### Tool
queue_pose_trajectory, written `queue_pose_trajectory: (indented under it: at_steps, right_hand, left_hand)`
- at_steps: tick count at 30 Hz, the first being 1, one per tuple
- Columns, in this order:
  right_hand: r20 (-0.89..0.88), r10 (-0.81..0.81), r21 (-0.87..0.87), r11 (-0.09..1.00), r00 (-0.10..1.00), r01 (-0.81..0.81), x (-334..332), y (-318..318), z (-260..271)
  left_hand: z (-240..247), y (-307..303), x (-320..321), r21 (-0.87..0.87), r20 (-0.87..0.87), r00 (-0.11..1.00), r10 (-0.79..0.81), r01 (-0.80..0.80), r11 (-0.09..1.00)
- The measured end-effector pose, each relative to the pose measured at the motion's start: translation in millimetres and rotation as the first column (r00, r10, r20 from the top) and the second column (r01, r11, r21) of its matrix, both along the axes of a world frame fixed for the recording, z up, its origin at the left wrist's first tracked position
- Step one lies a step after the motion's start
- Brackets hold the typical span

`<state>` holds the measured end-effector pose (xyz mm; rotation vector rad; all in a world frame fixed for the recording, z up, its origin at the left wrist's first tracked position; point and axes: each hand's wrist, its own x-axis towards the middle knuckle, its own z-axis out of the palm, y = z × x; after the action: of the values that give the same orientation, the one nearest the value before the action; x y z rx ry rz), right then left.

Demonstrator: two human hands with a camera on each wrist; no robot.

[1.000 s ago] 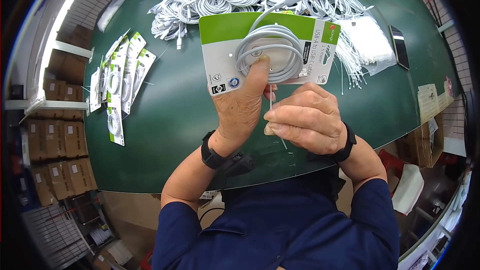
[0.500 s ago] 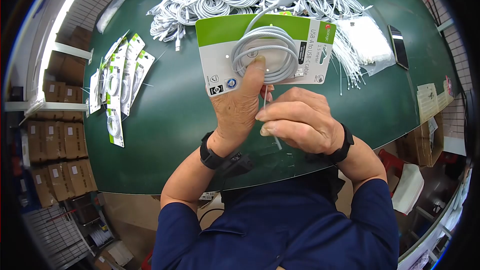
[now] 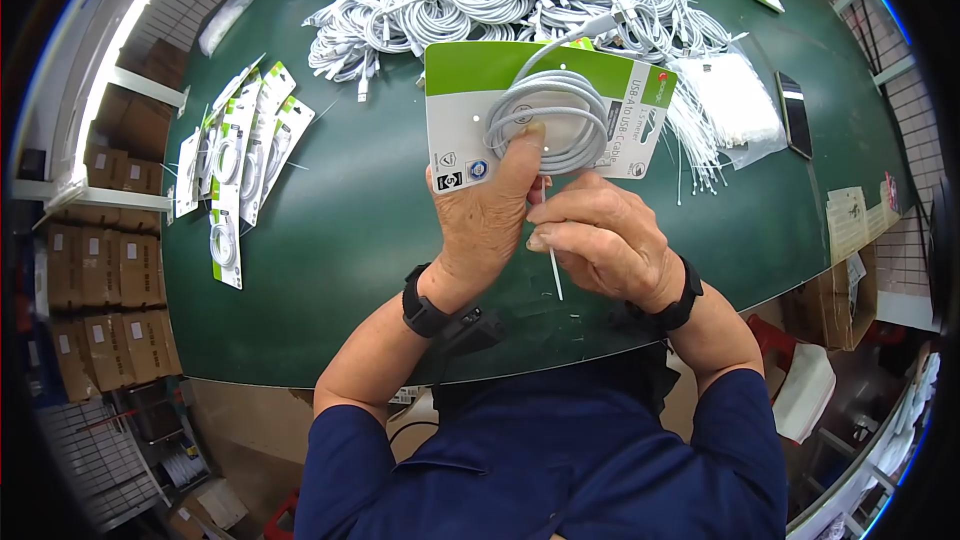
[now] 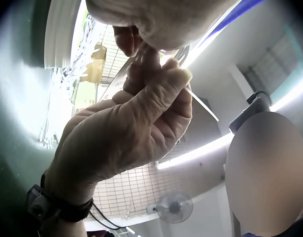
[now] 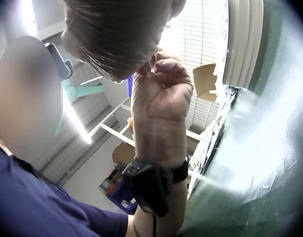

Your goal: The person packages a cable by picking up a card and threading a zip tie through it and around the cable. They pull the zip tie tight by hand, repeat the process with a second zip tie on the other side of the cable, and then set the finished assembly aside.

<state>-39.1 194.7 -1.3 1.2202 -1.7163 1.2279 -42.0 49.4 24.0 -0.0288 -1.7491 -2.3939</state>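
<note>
Green and white packed cards [image 3: 236,120] lie at my left on the table [image 3: 340,190]. Nearer the middle, my left hand [image 3: 487,210] grips one card [image 3: 460,120] held up over the table, thumb pressing the grey coil [image 3: 550,88] to its front. Behind it hangs the cable pile [image 3: 470,0], so the coil's free plug [image 3: 605,24] is hard to separate from it. Just beside, my right hand [image 3: 610,240] pinches a thin white tie [image 3: 556,275], its tail pointing down. I judge that I am drawing this tie tight to fasten the coil; the next move calls for a steady pull while the thumb stays firm. The card's back, the tie's lock and most of my left fingers are hidden. Whether my hands touch, I cannot tell. In the right wrist view I cannot make out the tie. Further right lie loose ties [image 3: 695,150] and a phone [image 3: 796,115].
</note>
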Motion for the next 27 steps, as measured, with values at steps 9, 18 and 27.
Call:
queue_pose_trajectory:
  at_steps: [9,18,27]
  right_hand:
    - [0.031,-0.063,0.045,0.997,0.998,0.062,0.0,3.0,-0.2]
    - [0.263,-0.161,-0.163,0.964,0.951,0.209,-0.5,2.8,3.5]
    - [-0.024,-0.396,0.039,0.917,0.918,0.397,-17.2,15.1,14.5]
  left_hand:
    - [-3.9,2.0,-2.7,-0.001,-0.07,0.997,0.02,-0.02,1.0]
    - [-8.6,1.1,-2.4,0.002,0.004,0.999,-0.039,0.039,0.999]
    - [-11.1,0.3,-2.9,-0.055,0.047,0.994,-0.097,0.1,0.993]
